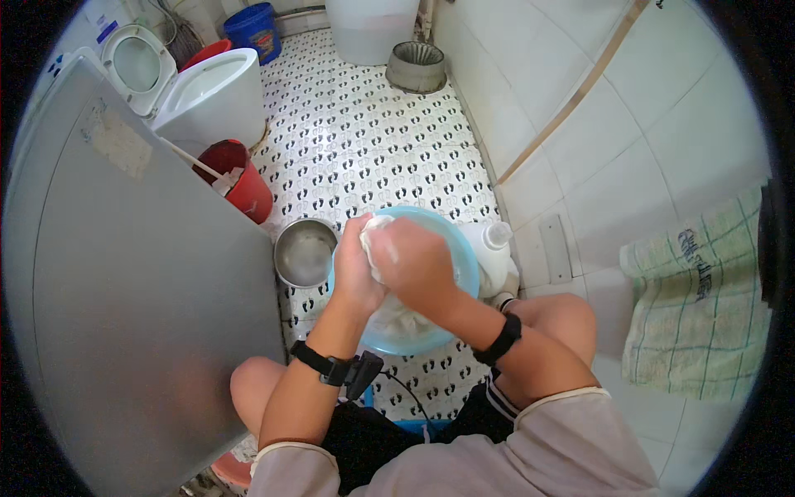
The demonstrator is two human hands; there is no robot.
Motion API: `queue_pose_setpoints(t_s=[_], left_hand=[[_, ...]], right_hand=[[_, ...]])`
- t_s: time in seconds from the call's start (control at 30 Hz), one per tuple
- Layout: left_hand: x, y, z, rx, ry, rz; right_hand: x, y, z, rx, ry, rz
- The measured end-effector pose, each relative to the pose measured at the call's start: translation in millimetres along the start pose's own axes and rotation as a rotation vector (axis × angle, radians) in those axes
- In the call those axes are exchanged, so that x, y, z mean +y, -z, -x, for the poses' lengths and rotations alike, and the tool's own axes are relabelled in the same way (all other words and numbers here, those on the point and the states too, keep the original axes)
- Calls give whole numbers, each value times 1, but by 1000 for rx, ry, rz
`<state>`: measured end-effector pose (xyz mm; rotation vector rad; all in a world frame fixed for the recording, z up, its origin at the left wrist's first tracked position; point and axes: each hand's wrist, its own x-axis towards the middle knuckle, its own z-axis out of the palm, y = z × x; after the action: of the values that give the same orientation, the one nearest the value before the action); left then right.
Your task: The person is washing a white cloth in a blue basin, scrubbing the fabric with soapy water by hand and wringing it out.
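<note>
White cloth (377, 224) | left grip (354, 269), right grip (414, 261) both clenched on it | blue basin (469, 265) beneath | footprint-patterned floor (364, 124) | tiled wall (638, 190) alongside, toilet (211, 103) beyond

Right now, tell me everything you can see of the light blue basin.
The light blue basin is round, smooth, plastic-looking and has a wide rim. It sits upright on the footprint-patterned floor, between a metal bowl and a white bottle. White fabric lies inside. The left hand and right hand hide part of it. Whether it holds water is unclear.
</note>
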<state>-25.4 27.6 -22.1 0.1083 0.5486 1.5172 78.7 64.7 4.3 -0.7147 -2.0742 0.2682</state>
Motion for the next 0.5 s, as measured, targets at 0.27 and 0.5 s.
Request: queue_pose_setpoints(t_s=[0.27, 0.5], left_hand=[[-3, -4, 0, 69, -95, -143], [4, -8, 11, 90, -38, -338]], right_hand=[[1, -6, 1, -63, -162, -152], [5, 3, -16, -71, -568, -327]])
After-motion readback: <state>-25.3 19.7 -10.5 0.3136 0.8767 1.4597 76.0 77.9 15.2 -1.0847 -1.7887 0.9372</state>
